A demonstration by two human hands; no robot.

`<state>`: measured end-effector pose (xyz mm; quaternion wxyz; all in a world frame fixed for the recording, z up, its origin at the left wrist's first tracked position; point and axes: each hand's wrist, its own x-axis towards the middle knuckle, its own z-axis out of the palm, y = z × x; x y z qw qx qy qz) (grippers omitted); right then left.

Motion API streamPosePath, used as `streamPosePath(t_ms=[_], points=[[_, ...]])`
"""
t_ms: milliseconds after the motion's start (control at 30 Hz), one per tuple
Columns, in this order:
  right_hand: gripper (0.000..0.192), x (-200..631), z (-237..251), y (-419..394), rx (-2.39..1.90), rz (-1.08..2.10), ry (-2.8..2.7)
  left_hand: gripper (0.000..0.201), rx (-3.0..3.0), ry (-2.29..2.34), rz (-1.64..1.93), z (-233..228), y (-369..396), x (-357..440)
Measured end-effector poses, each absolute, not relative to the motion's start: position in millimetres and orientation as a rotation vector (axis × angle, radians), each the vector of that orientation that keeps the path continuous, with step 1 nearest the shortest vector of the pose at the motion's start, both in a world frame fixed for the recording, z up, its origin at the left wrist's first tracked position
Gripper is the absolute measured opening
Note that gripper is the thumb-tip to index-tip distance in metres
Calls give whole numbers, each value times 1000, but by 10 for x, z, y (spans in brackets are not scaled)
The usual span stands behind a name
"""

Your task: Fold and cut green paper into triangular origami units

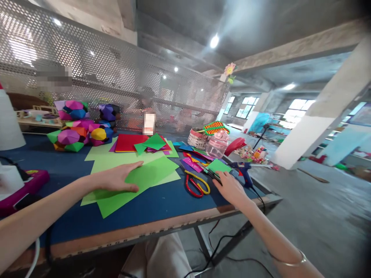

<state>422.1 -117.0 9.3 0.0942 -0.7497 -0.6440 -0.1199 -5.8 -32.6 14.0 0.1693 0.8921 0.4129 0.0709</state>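
Note:
My left hand (118, 178) lies open, fingers and thumb apart, on a bright green paper sheet (150, 172). Beneath that sheet are paler green sheets (100, 164). At the right of the table, the fingers of my right hand (230, 188) are closed at a slim dark-handled tool (214, 175); its exact kind is partly hidden. Scissors (197, 184) with one red and one yellow handle loop rest just left of this hand. A small green paper piece (219, 166) lies beyond its fingertips, among purple and other coloured scraps (193, 164).
A blue glue gun (245, 172) sits by the right edge, its cord hanging down. Behind stand a clear pink-topped jar (217, 146), a woven basket (198, 139) and red paper (127, 143). Folded paper balls (69, 137) and a magenta device (26, 189) occupy the left.

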Motion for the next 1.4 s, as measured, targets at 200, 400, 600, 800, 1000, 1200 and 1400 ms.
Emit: streamPosePath(t_ms=[200, 400, 600, 800, 1000, 1200, 1400], points=[[38, 3967, 177, -1366, -2105, -315, -1887, 126, 2509, 1249, 144, 157, -396, 259], [27, 3483, 156, -1363, -1948, -207, -2078, 127, 2503, 1339, 104, 198, -446, 510], [24, 3499, 189, -1270, -1970, -156, -2124, 113, 2561, 1295, 92, 116, -399, 406], [28, 3609, 249, -1256, -2026, -262, -1996, 107, 2597, 1210, 111, 148, -406, 304], [27, 3824, 275, -1100, -2057, -346, -1897, 102, 2541, 945, 45, 328, -456, 95], [27, 3836, 207, -1374, -2003, -263, -1942, 92, 2489, 1070, 294, 275, -353, 265], [30, 3875, 124, -1825, -1886, -59, -1936, 100, 2625, 998, 167, 267, -184, 631]])
